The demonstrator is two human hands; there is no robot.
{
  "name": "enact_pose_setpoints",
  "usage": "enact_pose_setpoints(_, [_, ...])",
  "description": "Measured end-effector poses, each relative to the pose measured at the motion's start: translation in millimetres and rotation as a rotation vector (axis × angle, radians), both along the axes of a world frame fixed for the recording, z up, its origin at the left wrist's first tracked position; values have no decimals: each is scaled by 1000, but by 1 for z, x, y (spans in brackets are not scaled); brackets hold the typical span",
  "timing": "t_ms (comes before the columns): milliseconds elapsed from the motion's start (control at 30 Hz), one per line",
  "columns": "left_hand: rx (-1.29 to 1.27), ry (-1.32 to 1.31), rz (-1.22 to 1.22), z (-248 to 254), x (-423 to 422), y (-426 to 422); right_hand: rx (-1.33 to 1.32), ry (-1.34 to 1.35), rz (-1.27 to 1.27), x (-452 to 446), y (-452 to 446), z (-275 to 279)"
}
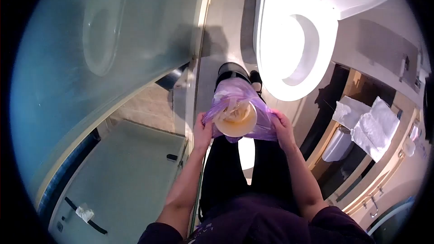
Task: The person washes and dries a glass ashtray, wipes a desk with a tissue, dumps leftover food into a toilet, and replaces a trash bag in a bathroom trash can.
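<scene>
A thin purple plastic bag [263,124] is stretched between my two hands in front of my legs. My left hand [202,133] is closed on its left edge, and my right hand [283,129] grips the right edge. In the bag's mouth sits a pale round tub or bowl [244,125], with something yellowish and some crumpled clear material inside it. Just beyond the bag, a black rounded object [231,69], perhaps a bin, shows on the floor; the bag hides the rest of it.
Ahead to the right stands a white toilet [289,49] with its bowl uncovered. A frosted glass panel [135,22] runs along the left, with another glass panel [131,171] lower down. At right, white paper sheets [375,129] hang over a wooden shelf unit [361,176].
</scene>
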State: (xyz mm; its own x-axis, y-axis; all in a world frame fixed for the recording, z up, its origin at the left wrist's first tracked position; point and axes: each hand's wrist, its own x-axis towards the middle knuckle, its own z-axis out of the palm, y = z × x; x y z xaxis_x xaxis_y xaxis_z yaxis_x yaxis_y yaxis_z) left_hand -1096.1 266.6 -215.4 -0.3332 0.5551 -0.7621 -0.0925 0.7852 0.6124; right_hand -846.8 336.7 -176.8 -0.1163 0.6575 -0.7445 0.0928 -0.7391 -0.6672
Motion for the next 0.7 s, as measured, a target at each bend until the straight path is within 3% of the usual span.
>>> enact_pose_setpoints(33, [-12,-23,-10,17,-2,6,132,-30,96,-3,1,12])
enact_pose_setpoints(67, [164,11,53,30,2,5,229,11,104,-3,-4,25])
enact_pose_setpoints(133, [83,77,-36,53,3,-2,306,121,109,6,-13,42])
enact_pose_setpoints(167, [100,-53,-72,34,-10,-17,400,33,122,14,-22,40])
enact_pose_setpoints(200, [37,-4,-183,38,-16,-16,377,-143,136,19,-22,60])
enact_pose_setpoints(233, [77,-198,-60,85,0,8,335,-25,15,24,-23,84])
enact_pose_setpoints(267, [106,-251,-17,130,12,24,421,-83,30,26,-24,105])
enact_pose_setpoints(333, [194,-248,-229,160,12,33,341,-137,-97,44,-37,115])
enact_pose_setpoints(400, [199,-224,-359,153,1,30,343,-290,-121,64,-41,136])
enact_pose_setpoints(433, [208,-199,-411,168,13,43,466,-326,-126,72,-45,144])
enact_pose_setpoints(500, [135,-351,-265,217,56,52,501,-400,-88,98,-57,170])
enact_pose_setpoints(533, [180,-540,-276,216,60,55,542,-337,-172,113,-63,181])
enact_pose_setpoints(567, [222,-442,-264,216,72,53,568,-314,-325,131,-78,163])
enact_pose_setpoints(600, [217,-359,-430,216,84,54,492,-287,-356,147,-86,176])
enact_pose_setpoints(700, [382,-178,-749,239,126,64,499,-178,-316,186,-100,193])
